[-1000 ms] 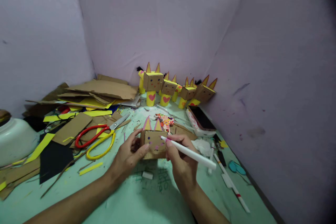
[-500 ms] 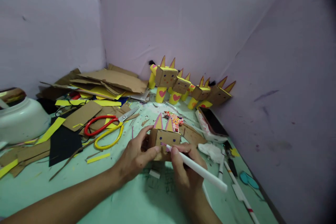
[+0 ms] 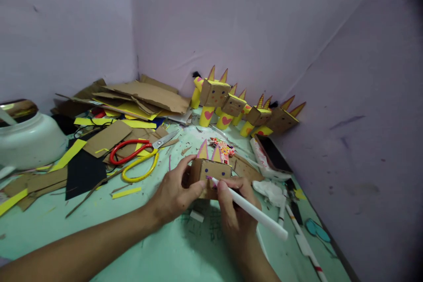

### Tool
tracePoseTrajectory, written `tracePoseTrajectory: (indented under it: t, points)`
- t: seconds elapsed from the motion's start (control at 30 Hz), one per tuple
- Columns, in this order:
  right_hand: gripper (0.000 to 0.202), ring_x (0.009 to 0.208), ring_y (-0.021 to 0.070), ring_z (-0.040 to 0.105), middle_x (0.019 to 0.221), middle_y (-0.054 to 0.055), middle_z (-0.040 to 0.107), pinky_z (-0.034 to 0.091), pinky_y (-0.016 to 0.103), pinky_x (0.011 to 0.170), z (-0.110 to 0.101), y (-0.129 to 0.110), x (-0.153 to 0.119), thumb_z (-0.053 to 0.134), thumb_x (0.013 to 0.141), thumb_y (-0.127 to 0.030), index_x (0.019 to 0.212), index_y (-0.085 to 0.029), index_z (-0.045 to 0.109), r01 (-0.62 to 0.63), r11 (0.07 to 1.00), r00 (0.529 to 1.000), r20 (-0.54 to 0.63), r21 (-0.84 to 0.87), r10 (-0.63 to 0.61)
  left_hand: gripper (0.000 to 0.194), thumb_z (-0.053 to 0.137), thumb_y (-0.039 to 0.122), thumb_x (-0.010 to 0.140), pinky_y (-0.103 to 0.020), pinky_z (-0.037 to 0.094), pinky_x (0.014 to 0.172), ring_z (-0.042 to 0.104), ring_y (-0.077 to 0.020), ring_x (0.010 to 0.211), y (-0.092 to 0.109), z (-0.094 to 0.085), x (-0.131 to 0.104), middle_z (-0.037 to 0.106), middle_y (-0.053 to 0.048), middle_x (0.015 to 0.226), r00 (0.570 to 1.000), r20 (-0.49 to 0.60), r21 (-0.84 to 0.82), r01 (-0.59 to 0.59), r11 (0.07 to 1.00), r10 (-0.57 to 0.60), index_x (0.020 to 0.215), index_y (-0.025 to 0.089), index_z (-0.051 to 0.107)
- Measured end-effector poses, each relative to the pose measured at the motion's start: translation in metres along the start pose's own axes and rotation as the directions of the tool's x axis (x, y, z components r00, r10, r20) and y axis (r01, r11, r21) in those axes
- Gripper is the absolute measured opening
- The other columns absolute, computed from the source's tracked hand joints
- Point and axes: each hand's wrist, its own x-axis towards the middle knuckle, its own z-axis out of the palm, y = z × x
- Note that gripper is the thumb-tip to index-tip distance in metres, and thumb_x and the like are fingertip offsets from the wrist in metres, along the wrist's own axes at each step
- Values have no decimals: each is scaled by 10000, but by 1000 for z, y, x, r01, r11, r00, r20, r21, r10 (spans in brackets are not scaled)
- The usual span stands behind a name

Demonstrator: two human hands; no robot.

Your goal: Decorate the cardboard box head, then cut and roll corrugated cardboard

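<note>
A small cardboard box head (image 3: 216,169) with two pointed yellow ears edged in pink is gripped at its left side by my left hand (image 3: 175,191). Two dark dots are drawn on its front, with pink-purple marks below them. In my right hand (image 3: 239,205) is a white marker (image 3: 259,215), its purple tip at the front face of the box. My right fingers hide part of the lower right of that face. Behind the box lies a patterned paper scrap (image 3: 225,149).
Scissors (image 3: 140,158) with red and yellow handles lie left among paper and cardboard scraps. Stacked cardboard (image 3: 148,96) is at the back. Several yellow cardboard figures (image 3: 214,92) stand by the wall. A phone (image 3: 272,153) and more markers (image 3: 302,233) are on the right.
The view has shifted slightly, so everything appears a little to the right and mostly higher. Both hands keep their holds, and the marker tip stays near the same marks.
</note>
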Motion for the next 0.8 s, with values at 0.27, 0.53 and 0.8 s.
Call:
tracePoseTrajectory:
  t: [0.27,0.53,0.8]
  points:
    - [179,554,166,596,623,-7,661,449,271,540,-2,2,0,574,876,-355,767,-216,610,29,999,999,37,-29,-28,660,619,426,796,-384,540,863,648,-291,1038,2,2,0,660,-129,1154,1000,-4,3,12,1000,-12,1367,169,411]
    - [159,540,154,598,641,-8,663,449,251,507,-2,2,1,568,881,-332,791,-210,615,63,996,997,52,-59,-60,669,613,423,788,-375,536,867,647,-290,1041,2,2,0,660,-131,1174,1000,-15,26,11,1000,-11,1372,167,410]
    - [139,521,135,596,626,-20,659,450,226,490,-1,3,2,575,878,-306,784,-213,617,111,993,993,53,-31,-109,652,616,417,792,-388,525,888,646,-294,1046,1,1,0,666,-125,1172,1000,-24,49,17,999,-16,1367,178,425]
